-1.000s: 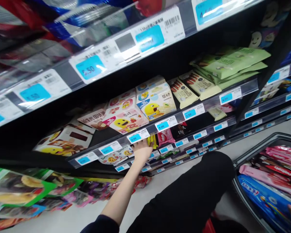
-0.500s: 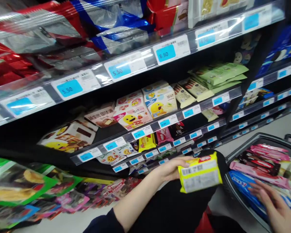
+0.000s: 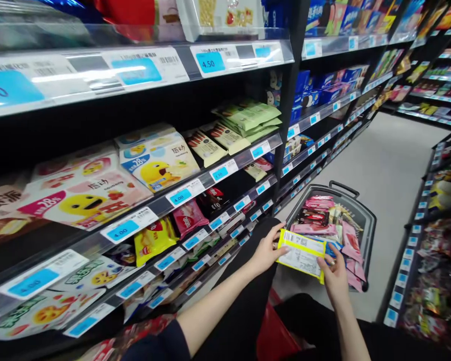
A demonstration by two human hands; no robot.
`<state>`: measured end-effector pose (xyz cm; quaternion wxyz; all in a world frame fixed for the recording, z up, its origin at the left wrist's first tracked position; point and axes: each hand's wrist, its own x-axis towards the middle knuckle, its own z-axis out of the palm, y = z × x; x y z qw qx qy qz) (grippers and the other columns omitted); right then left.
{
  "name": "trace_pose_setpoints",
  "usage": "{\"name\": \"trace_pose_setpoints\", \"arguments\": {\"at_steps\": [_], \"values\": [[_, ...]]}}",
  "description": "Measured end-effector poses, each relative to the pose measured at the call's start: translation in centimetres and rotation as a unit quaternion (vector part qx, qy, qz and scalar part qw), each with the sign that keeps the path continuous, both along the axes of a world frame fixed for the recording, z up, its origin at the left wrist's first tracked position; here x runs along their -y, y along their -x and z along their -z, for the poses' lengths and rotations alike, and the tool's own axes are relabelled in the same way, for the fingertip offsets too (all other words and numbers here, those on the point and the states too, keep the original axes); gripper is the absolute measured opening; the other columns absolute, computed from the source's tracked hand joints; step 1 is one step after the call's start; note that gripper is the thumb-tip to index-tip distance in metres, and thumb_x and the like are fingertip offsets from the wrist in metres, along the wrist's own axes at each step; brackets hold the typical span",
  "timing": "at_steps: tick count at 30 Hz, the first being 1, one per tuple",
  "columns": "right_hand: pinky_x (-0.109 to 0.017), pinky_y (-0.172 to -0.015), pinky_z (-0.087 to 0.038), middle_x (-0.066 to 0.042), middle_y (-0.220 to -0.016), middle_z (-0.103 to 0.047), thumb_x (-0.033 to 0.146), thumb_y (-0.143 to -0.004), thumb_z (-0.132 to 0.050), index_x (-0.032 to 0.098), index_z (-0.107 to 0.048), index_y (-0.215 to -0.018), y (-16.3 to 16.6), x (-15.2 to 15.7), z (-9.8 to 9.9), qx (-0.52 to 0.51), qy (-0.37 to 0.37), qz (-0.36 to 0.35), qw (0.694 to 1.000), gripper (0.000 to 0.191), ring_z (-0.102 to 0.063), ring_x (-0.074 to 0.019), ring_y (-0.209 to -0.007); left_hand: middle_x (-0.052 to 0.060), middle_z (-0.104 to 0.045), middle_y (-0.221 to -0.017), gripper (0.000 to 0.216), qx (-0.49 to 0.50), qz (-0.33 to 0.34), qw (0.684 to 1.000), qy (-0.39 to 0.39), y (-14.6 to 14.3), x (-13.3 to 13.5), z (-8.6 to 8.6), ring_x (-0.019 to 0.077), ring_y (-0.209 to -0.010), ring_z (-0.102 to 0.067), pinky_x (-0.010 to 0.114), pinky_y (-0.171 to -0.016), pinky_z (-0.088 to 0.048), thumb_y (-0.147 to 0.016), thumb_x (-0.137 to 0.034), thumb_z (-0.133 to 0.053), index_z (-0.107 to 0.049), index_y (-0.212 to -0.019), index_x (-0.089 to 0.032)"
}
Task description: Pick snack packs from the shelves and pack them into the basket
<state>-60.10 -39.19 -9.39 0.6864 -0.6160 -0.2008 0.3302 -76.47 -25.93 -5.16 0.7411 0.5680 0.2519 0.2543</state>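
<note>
Yellow packet, both hands closed on opposite ends, near basket rim; aisle floor stretching beyond.

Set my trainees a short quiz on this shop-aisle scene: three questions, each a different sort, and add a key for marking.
1. True or false: the left hand alone has a grip on the packet.
2. Choose one. The basket stands: A upside down; B on its side; C upright.
3. Fill the gap: the borders of the held packet are coloured ____.

Key:
1. False; the right hand grips it too.
2. C
3. yellow
</note>
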Motion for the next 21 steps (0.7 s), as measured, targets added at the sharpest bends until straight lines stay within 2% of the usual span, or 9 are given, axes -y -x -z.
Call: {"name": "trace_pose_setpoints", "arguments": {"at_steps": [2,5,9,12,16,21], "values": [[-0.034,-0.065,-0.055,-0.005,-0.091,-0.066,0.043,-0.064,-0.074,0.027,-0.044,-0.127,0.3,0.0,-0.7,0.021,-0.013,0.016,1.000,0.072,-0.066,-0.0216,-0.078,0.009,-0.057,-0.118,0.062,-0.010,-0.012,0.999,-0.049,0.1,0.2,0.3,0.0210,-0.094,-0.062,0.032,-0.079,-0.050,-0.073,-0.030,-0.066,-0.044,-0.130,-0.023],[-0.034,-0.069,-0.055,-0.007,-0.097,-0.066,0.043,-0.063,-0.075,0.022,-0.058,-0.111,0.9,-0.1,-1.4,0.039,-0.014,0.039,0.998,0.055,-0.066,-0.0210,-0.078,0.009,-0.050,-0.129,0.046,-0.016,-0.041,0.989,-0.138,0.3,0.1,0.3,0.0246,-0.111,-0.053,0.034,-0.087,-0.047,-0.077,-0.028,-0.062,-0.054,-0.122,-0.022],[-0.033,-0.062,-0.054,-0.007,-0.088,-0.068,0.044,-0.060,-0.076,0.017,-0.063,-0.091,1.4,-0.3,-1.1,0.047,-0.005,0.077,0.996,0.044,-0.065,-0.0202,-0.068,0.009,-0.048,-0.129,0.027,-0.042,-0.040,0.968,-0.243,0.5,-0.2,-0.2,0.0243,-0.125,-0.041,0.036,-0.099,-0.038,-0.079,-0.023,-0.060,-0.066,-0.106,-0.022],[-0.034,-0.059,-0.054,-0.005,-0.078,-0.068,0.044,-0.058,-0.077,0.018,-0.060,-0.083,1.5,-0.3,-0.9,0.043,-0.006,0.080,0.996,0.040,-0.064,-0.0209,-0.064,0.009,-0.048,-0.125,0.017,-0.065,-0.037,0.964,-0.255,0.5,-0.1,-0.6,0.0240,-0.123,-0.043,0.034,-0.098,-0.039,-0.076,-0.021,-0.063,-0.069,-0.093,-0.021],[-0.032,-0.057,-0.053,-0.002,-0.072,-0.065,0.045,-0.060,-0.075,0.021,-0.053,-0.079,1.0,-0.1,-1.2,0.032,-0.006,0.021,0.999,0.038,-0.063,-0.0195,-0.062,0.008,-0.046,-0.120,0.015,-0.092,-0.047,0.957,-0.270,0.3,0.2,-0.8,0.0233,-0.118,-0.045,0.035,-0.099,-0.037,-0.071,-0.018,-0.067,-0.066,-0.086,-0.019],[-0.023,-0.046,-0.043,0.001,-0.068,-0.049,0.047,-0.064,-0.071,0.021,-0.049,-0.065,0.0,0.2,-2.0,0.123,0.003,-0.057,0.991,0.035,-0.050,-0.0130,-0.057,0.008,-0.044,-0.122,0.014,-0.121,-0.060,0.956,-0.260,0.3,0.3,-0.6,0.0228,-0.114,-0.047,0.037,-0.097,-0.039,-0.067,-0.015,-0.070,-0.065,-0.079,-0.018]]}}
